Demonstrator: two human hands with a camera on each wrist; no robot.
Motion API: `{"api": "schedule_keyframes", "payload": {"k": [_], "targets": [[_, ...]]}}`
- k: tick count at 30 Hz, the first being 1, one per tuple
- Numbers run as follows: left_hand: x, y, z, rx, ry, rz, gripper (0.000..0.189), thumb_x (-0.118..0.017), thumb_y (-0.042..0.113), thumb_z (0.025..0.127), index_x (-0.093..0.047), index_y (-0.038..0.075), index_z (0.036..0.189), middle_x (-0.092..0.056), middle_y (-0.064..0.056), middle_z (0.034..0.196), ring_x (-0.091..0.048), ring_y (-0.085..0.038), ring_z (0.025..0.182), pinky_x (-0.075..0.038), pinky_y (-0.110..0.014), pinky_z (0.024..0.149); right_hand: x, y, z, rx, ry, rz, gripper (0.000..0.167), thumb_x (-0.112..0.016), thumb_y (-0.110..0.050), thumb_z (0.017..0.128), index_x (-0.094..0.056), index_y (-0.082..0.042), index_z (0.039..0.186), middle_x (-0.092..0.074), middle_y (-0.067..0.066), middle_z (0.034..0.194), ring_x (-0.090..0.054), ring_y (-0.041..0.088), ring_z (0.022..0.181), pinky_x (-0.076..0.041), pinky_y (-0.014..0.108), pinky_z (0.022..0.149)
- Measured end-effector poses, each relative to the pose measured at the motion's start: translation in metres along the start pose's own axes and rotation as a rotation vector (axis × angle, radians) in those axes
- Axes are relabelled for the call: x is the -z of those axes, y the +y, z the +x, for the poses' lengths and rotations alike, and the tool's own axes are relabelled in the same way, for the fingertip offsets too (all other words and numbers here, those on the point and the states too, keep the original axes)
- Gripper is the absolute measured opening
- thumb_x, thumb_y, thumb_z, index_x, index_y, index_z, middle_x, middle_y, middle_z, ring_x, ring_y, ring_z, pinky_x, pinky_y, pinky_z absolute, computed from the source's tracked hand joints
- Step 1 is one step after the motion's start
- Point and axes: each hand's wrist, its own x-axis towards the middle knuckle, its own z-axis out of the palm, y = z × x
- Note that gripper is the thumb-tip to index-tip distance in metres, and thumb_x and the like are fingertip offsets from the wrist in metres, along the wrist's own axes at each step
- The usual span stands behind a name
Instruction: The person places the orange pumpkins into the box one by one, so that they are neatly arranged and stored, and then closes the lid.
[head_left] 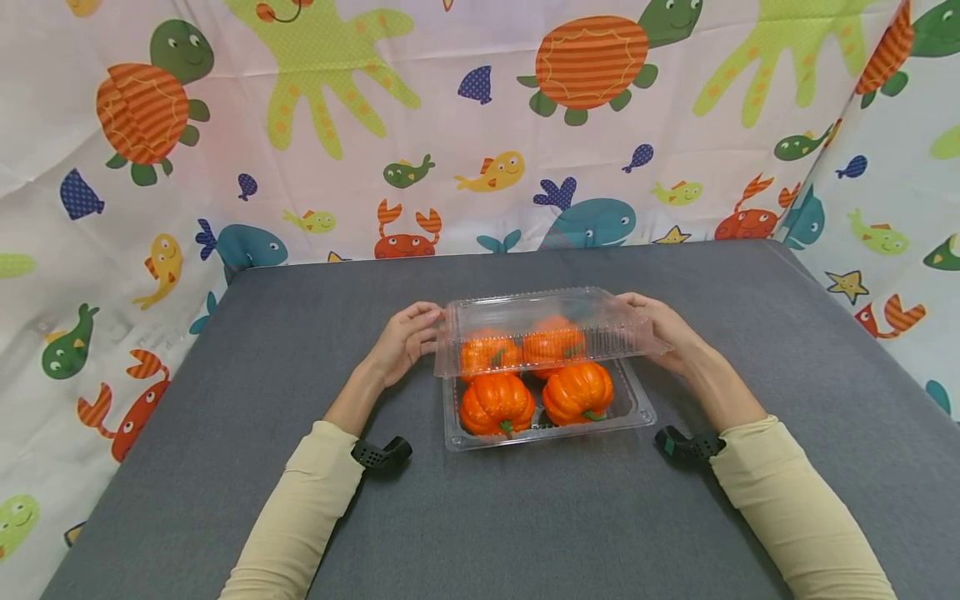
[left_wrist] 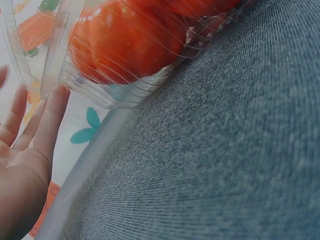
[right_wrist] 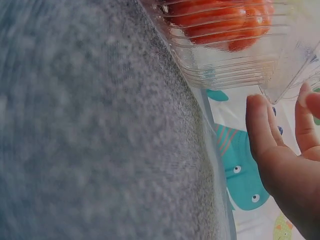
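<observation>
A clear plastic tray (head_left: 551, 434) holds several small orange pumpkins, with one pumpkin (head_left: 497, 405) at front left and another pumpkin (head_left: 578, 393) at front right. Tilted above the back of the tray is its transparent lid (head_left: 517, 309), through which the rear pumpkins show. My left hand (head_left: 406, 342) holds the lid's left edge with its fingertips. At the opposite side, my right hand (head_left: 667, 332) holds the right edge, its fingers partly seen through the plastic. In the left wrist view, fingers (left_wrist: 52, 117) reach the clear rim beside a pumpkin (left_wrist: 127, 42).
The grey cloth-covered table (head_left: 525, 525) spreads all around the tray. Behind it hangs a white curtain (head_left: 337, 192) printed with sea animals. Each wrist wears a black band, the left band (head_left: 382, 453) and the right band (head_left: 690, 445).
</observation>
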Motion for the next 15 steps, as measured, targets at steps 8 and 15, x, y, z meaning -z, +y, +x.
{"api": "schedule_keyframes", "payload": {"k": [8,15], "targets": [[0.0,-0.0006,-0.0004,-0.006,0.014,0.019,0.027,-0.049,-0.006,0.094,-0.048,0.006,0.119,-0.055,-0.008,0.117,-0.061,-0.016,0.097,-0.052,-0.03,0.079,0.0064,0.0021,0.0022,-0.024,-0.049,-0.044,0.033,-0.033,-0.001,0.103,-0.065,-0.009,0.1,-0.064,0.003,0.114,-0.06,0.016,0.107,-0.046,0.027,0.091],[-0.0001,0.0016,-0.0006,-0.008,-0.021,-0.012,0.044,-0.051,-0.01,0.092,-0.041,0.002,0.134,-0.051,-0.012,0.126,-0.061,-0.018,0.103,-0.051,-0.032,0.083,0.0046,0.0014,0.0021,-0.064,0.03,-0.062,0.03,-0.04,0.009,0.097,-0.06,-0.012,0.104,-0.06,0.002,0.108,-0.061,0.015,0.1,-0.048,0.026,0.084]]}}
